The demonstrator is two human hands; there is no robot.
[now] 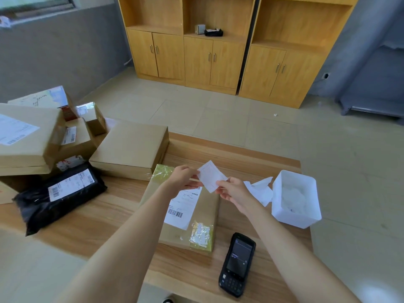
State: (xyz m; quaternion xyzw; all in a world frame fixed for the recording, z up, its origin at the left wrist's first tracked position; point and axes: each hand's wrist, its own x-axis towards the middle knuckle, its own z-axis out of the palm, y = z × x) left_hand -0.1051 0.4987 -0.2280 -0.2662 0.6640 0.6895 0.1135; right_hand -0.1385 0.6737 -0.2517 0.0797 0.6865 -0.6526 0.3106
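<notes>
Between the two hands, held in the air, is a small white label slip (211, 176), tilted with its faintly printed face toward the camera. The left hand (182, 177) pinches its left edge with curled fingertips; the right hand (232, 191) pinches its lower right corner between thumb and fingers. Both forearms reach forward and converge, wrists roughly level.

Directly below the hands lies a taped cardboard parcel (205, 206), already bearing a barcoded shipping label (180, 209). Judging from this, the step in hand is readying the slip, perhaps parting it from its backing, to stick it on that parcel. The next move would call for lowering it flat onto bare cardboard, clear of the barcode, and smoothing it down without creases.

Just right of the right hand lie loose paper scraps (261, 189), and beyond them stands a white plastic bin (290, 217). Nearer the body, under the right forearm, a handheld scanner (238, 264) rests on the wooden table (98, 215). Left of the left hand sit a flat carton (131, 145) and a black poly mailer (59, 195).
</notes>
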